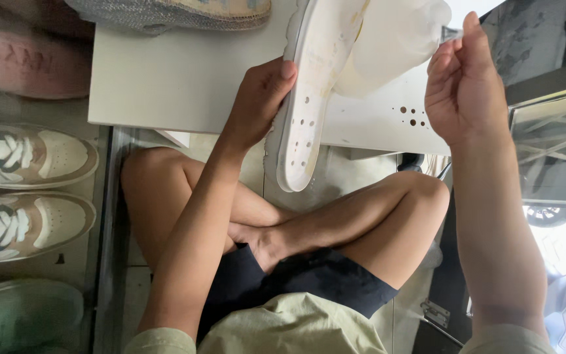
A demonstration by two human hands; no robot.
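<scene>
Fingers (266, 92) closed round white insole (306, 98)

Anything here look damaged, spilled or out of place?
Mostly no. The white insole held by the left hand shows yellowish staining near its upper end. The right hand holds a translucent bottle; nothing spilled.
</scene>
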